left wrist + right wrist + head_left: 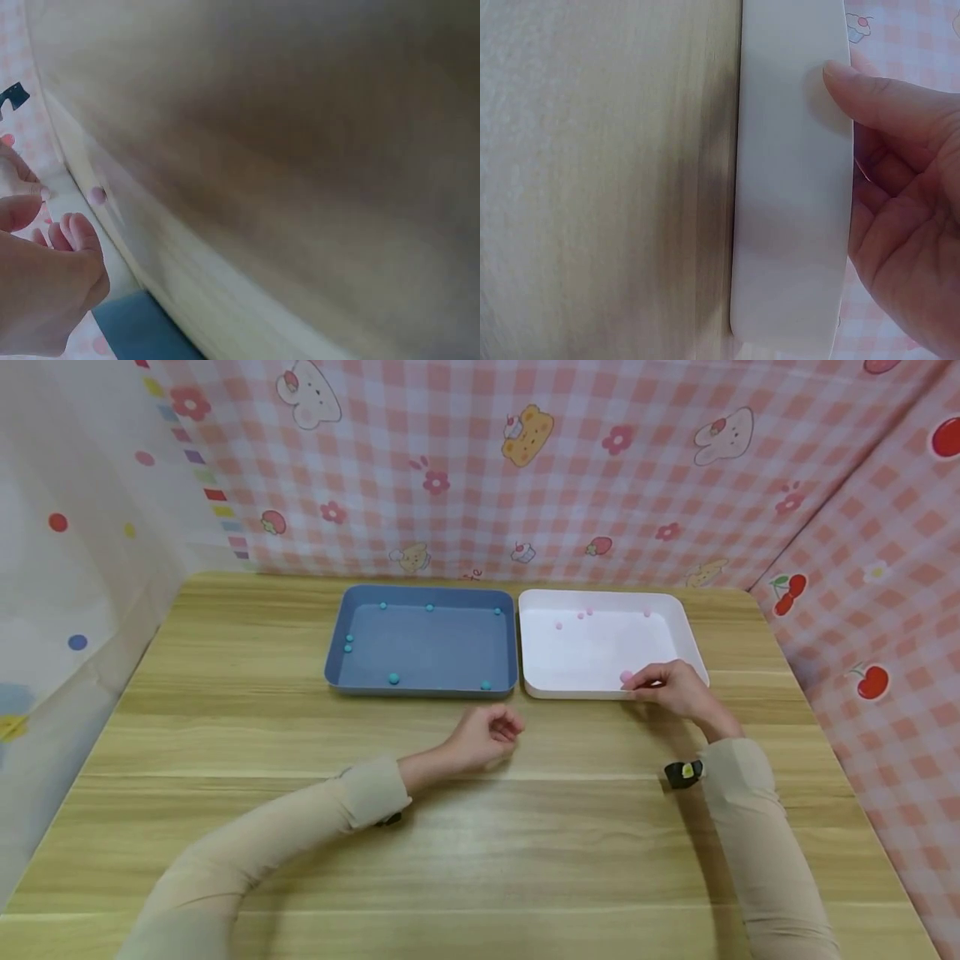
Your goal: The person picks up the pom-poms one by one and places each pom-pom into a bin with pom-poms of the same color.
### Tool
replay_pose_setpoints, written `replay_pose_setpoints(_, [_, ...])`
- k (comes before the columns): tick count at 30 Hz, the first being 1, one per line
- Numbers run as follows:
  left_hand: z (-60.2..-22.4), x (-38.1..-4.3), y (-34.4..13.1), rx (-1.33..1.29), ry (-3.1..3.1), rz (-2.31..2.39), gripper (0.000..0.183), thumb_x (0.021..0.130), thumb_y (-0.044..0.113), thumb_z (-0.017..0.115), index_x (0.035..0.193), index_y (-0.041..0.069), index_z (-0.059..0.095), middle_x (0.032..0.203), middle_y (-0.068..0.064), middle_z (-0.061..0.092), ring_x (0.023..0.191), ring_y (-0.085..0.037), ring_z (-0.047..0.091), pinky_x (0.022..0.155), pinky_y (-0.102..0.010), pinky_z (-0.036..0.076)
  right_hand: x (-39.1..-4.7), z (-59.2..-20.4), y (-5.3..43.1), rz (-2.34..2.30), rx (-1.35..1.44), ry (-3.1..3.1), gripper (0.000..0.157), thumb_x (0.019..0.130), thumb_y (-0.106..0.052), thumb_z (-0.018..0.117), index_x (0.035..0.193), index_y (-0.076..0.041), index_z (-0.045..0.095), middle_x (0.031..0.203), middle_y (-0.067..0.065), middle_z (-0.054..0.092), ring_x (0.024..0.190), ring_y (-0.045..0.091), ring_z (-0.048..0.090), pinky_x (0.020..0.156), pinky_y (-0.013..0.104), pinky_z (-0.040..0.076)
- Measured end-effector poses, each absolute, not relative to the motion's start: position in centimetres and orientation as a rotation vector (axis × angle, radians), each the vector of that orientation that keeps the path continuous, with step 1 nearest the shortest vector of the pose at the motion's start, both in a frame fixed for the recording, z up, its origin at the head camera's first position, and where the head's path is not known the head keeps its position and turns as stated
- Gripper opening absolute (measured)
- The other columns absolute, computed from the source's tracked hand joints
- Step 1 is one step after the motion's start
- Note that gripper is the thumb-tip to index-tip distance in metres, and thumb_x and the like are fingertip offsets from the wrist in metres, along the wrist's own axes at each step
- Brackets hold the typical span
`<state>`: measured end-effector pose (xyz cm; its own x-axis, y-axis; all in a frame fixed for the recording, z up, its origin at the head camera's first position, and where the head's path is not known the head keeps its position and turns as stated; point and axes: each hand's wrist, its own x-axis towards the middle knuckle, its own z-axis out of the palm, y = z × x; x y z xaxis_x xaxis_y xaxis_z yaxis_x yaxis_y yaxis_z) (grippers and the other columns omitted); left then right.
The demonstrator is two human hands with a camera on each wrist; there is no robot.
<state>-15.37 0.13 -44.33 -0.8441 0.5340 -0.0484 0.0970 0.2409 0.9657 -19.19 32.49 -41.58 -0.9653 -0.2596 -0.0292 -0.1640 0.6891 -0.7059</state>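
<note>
My right hand [675, 689] is at the front rim of the white tray [693, 652], its fingertips at a small pink ball [626, 677], thumb and finger close together there. In the right wrist view the thumb [877, 97] overlaps the outside of the tray's front wall; the other fingers are partly behind the wall, and the ball is hidden. The left hand [483, 737] hovers over the wooden table in front of the gap between the trays, fingers loosely curled, holding nothing. In the left wrist view its fingers [82, 232] show at the left edge.
Left of the white tray sits a blue-grey tray [427, 647] with several teal balls [393, 678] along its sides. Several other pink balls [558, 626] lie toward the white tray's back. A pink checked cloth [465, 468] hangs behind the wooden table [480, 860].
</note>
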Motion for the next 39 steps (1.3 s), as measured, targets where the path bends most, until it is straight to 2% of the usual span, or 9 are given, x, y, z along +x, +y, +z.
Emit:
replay_pose_setpoints(13, [-45.4,-15.1,-0.3,0.637,2.229,1.516,0.027,0.067,-0.018,0.051,0.09,-0.007,0.062,0.087,-0.016,0.064,0.081,-0.023,0.06,0.071,-0.021,0.05,-19.2,-41.5,32.5,-1.132,-0.347,2.763,0.008,0.08,0.001,0.071,0.087,0.003,0.072,0.092,0.02,0.069,0.073,0.0,0.055,0.061,0.013,0.044])
replay_pose_setpoints(20, [-45.7,-15.2,0.0,0.742,2.33,1.424,0.027,0.064,-0.017,0.049,0.083,-0.004,0.062,0.079,-0.01,0.061,0.074,-0.016,0.058,0.066,-0.02,0.05,-19.2,-41.7,32.6,-1.151,-0.342,2.76,0.008,0.08,0.0,0.072,0.087,0.003,0.072,0.09,0.019,0.069,0.072,-0.001,0.055,0.061,0.013,0.044])
replay_pose_setpoints(29, [-45.5,-15.2,0.2,0.806,2.392,1.379,0.027,0.06,-0.018,0.049,0.079,-0.003,0.06,0.075,-0.008,0.058,0.069,-0.015,0.055,0.06,-0.015,0.045,-19.3,-41.6,32.6,-1.148,-0.344,2.761,0.007,0.079,0.001,0.072,0.086,0.003,0.072,0.091,0.019,0.069,0.073,-0.001,0.055,0.063,0.013,0.044])
replay_pose_setpoints(34, [-45.2,-15.5,0.1,0.652,2.275,1.455,0.028,0.063,-0.017,0.048,0.084,-0.005,0.06,0.077,-0.01,0.06,0.068,-0.01,0.054,0.062,-0.019,0.048,-19.3,-41.6,32.6,-1.171,-0.36,2.752,0.008,0.08,0.001,0.071,0.087,0.004,0.072,0.091,0.021,0.068,0.073,-0.001,0.055,0.062,0.013,0.044])
replay_pose_setpoints(39, [-44.2,-16.3,0.4,0.568,2.194,1.551,0.024,0.07,-0.017,0.052,0.091,-0.008,0.06,0.087,-0.018,0.062,0.074,-0.014,0.057,0.068,-0.021,0.05,-19.4,-41.8,32.7,-1.176,-0.344,2.746,0.008,0.08,0.002,0.071,0.087,0.004,0.072,0.092,0.021,0.068,0.072,-0.001,0.055,0.062,0.013,0.044])
